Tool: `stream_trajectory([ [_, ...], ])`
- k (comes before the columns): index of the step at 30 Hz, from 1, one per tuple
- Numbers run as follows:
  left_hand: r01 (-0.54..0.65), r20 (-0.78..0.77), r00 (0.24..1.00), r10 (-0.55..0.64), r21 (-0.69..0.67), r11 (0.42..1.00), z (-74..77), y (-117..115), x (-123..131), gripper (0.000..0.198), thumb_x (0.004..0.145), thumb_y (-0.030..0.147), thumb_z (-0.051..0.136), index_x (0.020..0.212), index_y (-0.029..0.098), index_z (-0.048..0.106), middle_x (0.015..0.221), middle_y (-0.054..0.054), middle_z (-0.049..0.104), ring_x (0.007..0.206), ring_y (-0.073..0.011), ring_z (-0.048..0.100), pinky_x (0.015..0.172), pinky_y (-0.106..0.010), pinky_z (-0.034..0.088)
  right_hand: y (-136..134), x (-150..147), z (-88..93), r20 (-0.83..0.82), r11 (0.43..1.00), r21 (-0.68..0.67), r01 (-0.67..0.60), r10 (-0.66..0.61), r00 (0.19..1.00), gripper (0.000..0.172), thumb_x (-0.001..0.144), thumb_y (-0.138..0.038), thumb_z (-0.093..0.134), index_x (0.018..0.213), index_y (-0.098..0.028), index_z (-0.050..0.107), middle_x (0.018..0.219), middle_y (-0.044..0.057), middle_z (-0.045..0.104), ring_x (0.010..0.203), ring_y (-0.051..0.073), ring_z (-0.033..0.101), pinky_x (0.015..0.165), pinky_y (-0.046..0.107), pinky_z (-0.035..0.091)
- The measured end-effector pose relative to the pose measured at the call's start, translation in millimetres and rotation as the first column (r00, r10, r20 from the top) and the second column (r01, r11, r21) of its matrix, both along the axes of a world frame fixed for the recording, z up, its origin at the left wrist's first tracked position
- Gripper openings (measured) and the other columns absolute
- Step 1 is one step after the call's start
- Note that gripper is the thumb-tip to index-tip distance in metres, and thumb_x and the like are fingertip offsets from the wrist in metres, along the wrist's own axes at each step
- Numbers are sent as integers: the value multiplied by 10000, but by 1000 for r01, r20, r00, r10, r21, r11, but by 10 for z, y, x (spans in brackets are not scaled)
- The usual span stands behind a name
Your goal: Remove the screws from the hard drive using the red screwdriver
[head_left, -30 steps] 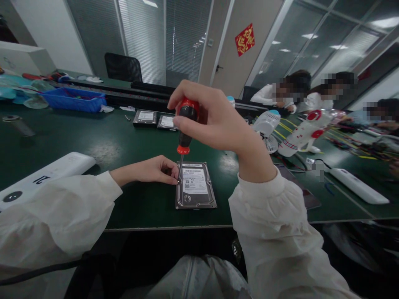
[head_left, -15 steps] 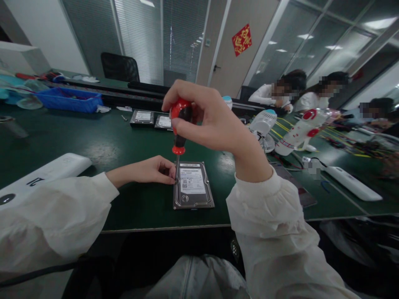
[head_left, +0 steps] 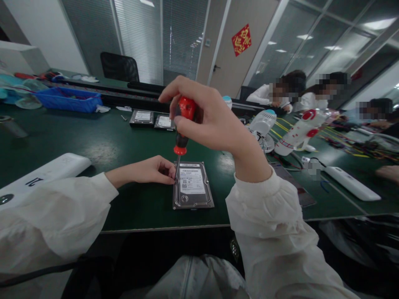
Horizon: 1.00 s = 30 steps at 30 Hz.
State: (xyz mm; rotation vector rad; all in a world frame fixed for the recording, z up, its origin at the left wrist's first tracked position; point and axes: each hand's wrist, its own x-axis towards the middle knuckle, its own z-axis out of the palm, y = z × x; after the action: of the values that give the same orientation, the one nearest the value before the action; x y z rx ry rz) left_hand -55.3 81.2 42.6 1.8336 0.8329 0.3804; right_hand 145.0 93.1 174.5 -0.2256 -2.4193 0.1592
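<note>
A hard drive (head_left: 193,191) lies flat on the green table near its front edge, label facing up. Above its left edge my right hand (head_left: 205,118) is wrapped round the red and black handle of a screwdriver (head_left: 181,139). The screwdriver stands nearly upright, its shaft reaching down to the drive's left edge; the exact contact of the tip is too small to make out. My left hand (head_left: 156,170) rests on the table, fingers curled and closed against that same edge, right beside the shaft. The fingertips are partly hidden there.
Two more hard drives (head_left: 142,117) lie farther back, near a blue bin (head_left: 68,99). White power banks (head_left: 352,183) flank the work on both sides. A small fan (head_left: 263,123) and a bottle (head_left: 293,137) stand to the right. Several people sit beyond; another person's hand (head_left: 388,173) shows at far right.
My right hand and the screwdriver handle have shifted and turned slightly, the index finger now farther off the handle. My left hand and the drive hold still. A person's hand has appeared at far right.
</note>
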Motion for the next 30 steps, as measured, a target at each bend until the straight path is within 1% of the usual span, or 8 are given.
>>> stream_trajectory([
  [3, -5, -11, 1000, 5, -9, 1000, 12, -3, 3, 205, 813, 347, 736, 823, 146, 698, 743, 20, 614, 688, -130, 527, 676, -273, 425, -6, -1, 3, 18, 1000, -6, -15, 15, 1000, 195, 921, -170, 469, 1083, -135, 571, 1069, 15, 627, 940, 106, 574, 922, 278, 469],
  [7, -12, -22, 1000, 12, -32, 999, 20, -3, 4, 207, 814, 353, 736, 827, 150, 700, 759, 18, 629, 697, -133, 544, 682, -274, 436, 2, -20, -8, 2, 999, 26, 36, -36, 999, 153, 944, -251, 504, 1028, -135, 557, 1013, 8, 615, 931, 116, 574, 929, 310, 476],
  [10, -17, -29, 999, 15, -39, 999, 13, -2, -1, 214, 808, 365, 741, 823, 155, 703, 755, 19, 634, 695, -133, 546, 679, -273, 437, 5, -23, -12, 1, 999, 10, 41, -41, 999, 148, 919, -196, 474, 1022, -129, 555, 1003, 18, 612, 916, 116, 574, 916, 313, 481],
  [13, -15, -32, 999, 14, -45, 999, -3, 2, -9, 229, 805, 383, 745, 818, 159, 705, 767, 11, 655, 709, -140, 560, 688, -278, 445, -6, -13, -6, 23, 999, -26, 38, -37, 999, 199, 874, -150, 438, 1035, -130, 555, 962, 20, 607, 881, 122, 576, 872, 312, 487],
  [17, -16, -32, 999, 14, -51, 999, -21, 15, -15, 238, 793, 399, 754, 827, 166, 715, 784, 5, 677, 736, -156, 591, 722, -295, 462, -15, -7, 0, 8, 997, -65, 35, -35, 999, 209, 828, -140, 452, 1002, -140, 567, 908, 20, 608, 864, 137, 582, 837, 310, 483],
  [23, -33, -32, 999, 31, -49, 998, -36, 22, -10, 218, 779, 384, 762, 797, 173, 711, 755, 17, 672, 718, -149, 582, 725, -295, 463, -9, -11, 2, -9, 997, -70, 25, -26, 1000, 190, 822, -143, 450, 979, -153, 556, 899, 14, 599, 862, 135, 582, 823, 295, 471],
  [27, -31, -22, 999, 30, -56, 998, -45, 24, -10, 217, 779, 383, 762, 802, 173, 716, 770, 12, 685, 736, -158, 600, 759, -315, 483, -19, -10, 11, 15, 997, -76, 4, -3, 1000, 165, 855, -155, 457, 982, -154, 561, 916, 15, 599, 861, 130, 575, 824, 286, 465],
  [30, -24, 1, 1000, 24, -52, 998, -54, 28, -13, 217, 776, 381, 767, 793, 170, 716, 772, 6, 692, 737, -159, 604, 759, -318, 484, -11, -15, 2, -2, 999, -47, 10, -10, 1000, 119, 904, -226, 499, 966, -150, 568, 947, 24, 602, 876, 134, 570, 859, 301, 466],
])
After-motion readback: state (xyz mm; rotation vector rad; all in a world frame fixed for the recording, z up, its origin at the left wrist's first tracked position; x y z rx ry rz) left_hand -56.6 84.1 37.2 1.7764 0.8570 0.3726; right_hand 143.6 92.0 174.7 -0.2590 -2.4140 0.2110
